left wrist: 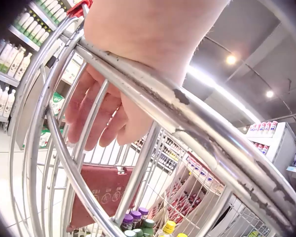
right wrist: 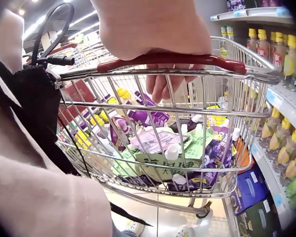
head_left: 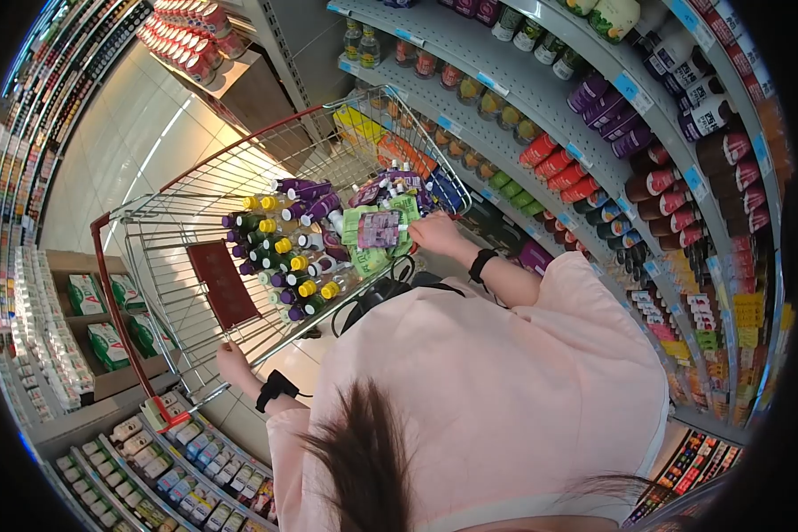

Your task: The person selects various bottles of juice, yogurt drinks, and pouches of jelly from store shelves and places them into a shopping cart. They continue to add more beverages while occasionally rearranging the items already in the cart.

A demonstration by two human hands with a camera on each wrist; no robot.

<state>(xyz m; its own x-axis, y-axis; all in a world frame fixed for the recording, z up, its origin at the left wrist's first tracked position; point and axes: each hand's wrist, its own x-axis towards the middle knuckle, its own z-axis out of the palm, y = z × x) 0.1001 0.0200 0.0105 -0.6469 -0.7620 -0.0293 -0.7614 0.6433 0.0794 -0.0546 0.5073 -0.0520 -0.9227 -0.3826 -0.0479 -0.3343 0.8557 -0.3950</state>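
Note:
A metal shopping cart (head_left: 183, 180) holds bottles with yellow and purple caps (head_left: 279, 257) beside purple and green pouches (head_left: 381, 229). My left hand (head_left: 233, 362) lies over the cart's near side rim; in the left wrist view the wrist crosses the worn metal rim (left wrist: 207, 116) and the loosely bent fingers (left wrist: 96, 116) hang inside. At the opposite end, my right hand (head_left: 434, 235) rests over the rim beside the pouches. The right wrist view shows its palm on a red strip (right wrist: 123, 64), with fingers (right wrist: 163, 86) hanging above the pouches (right wrist: 163, 148). Neither hand holds a product.
Shelves of bottles and pouches (head_left: 496, 133) curve along the right, close to the cart's end. Stacked red-and-white cans (head_left: 182, 44) stand on a display beyond the cart. Tiled floor (head_left: 142, 115) runs past its far side, and more shelves (head_left: 195, 452) stand at lower left.

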